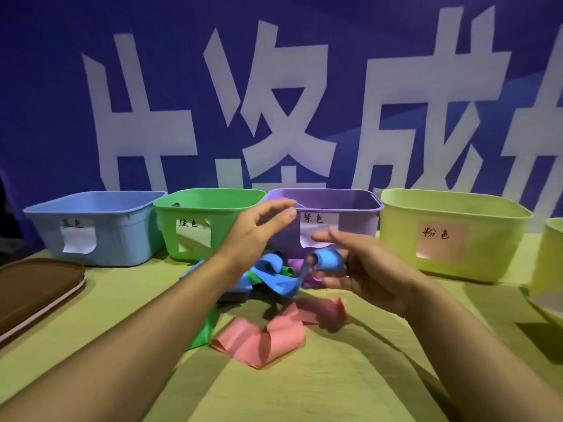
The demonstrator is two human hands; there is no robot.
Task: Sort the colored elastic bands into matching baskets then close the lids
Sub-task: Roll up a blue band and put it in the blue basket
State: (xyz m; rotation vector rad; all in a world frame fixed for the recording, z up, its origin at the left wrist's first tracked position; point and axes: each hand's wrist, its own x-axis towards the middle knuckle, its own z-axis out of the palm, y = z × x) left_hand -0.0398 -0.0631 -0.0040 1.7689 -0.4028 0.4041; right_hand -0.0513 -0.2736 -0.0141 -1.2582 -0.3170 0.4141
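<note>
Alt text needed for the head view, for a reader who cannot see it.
The right hand grips a blue band above a tangled pile of bands on a green cloth, while the left hand hovers open. Behind stand open baskets: blue, green, purple, yellow-green. A brown lid lies left.

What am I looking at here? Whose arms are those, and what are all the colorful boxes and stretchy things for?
There is one picture, taken by a camera worn on a person's head, so the arms are that person's own. The right hand holds a blue band rolled around its fingers. The left hand is open and holds nothing. On the yellow-green cloth lies a pile of bands, with a pink band nearest the person. Behind stand four open baskets: blue, green, purple and yellow, each with a paper label. A brown lid lies on the left. The bands get sorted by color.
</note>
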